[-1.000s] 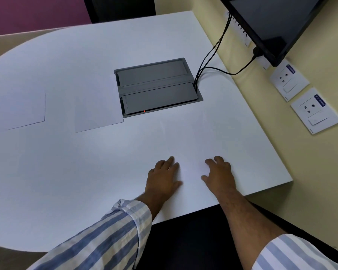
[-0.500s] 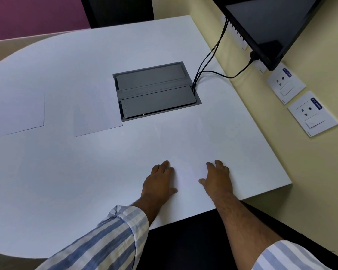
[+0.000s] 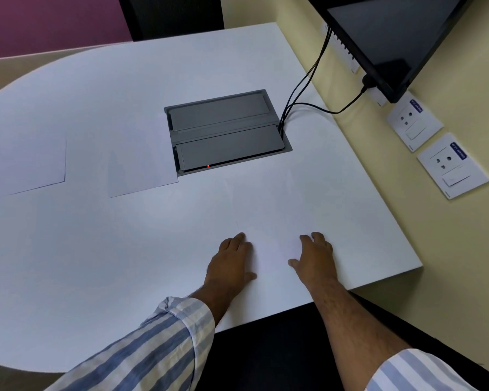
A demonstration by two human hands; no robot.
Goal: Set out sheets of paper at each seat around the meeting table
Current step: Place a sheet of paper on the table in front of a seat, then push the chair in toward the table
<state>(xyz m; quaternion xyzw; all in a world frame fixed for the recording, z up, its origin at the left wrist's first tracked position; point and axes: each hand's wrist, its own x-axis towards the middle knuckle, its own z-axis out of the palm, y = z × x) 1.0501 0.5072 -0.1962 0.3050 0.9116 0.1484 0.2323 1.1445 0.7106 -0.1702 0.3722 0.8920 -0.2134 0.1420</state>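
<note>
Because white paper lies on a white table (image 3: 96,263), the sheet (image 3: 268,221) under the hands near the table's near edge is hard to make out; only faint edges show. The left hand (image 3: 229,263) and right hand (image 3: 314,261) lie flat on it, fingers spread, gripping nothing. Two more sheets lie farther off: one (image 3: 141,162) touching the grey socket box (image 3: 226,131) at the table's middle, another (image 3: 23,165) cut off at the left edge. Black cables (image 3: 302,83) run to a screen (image 3: 393,38), partly out of frame, on the yellow wall (image 3: 449,249).
</note>
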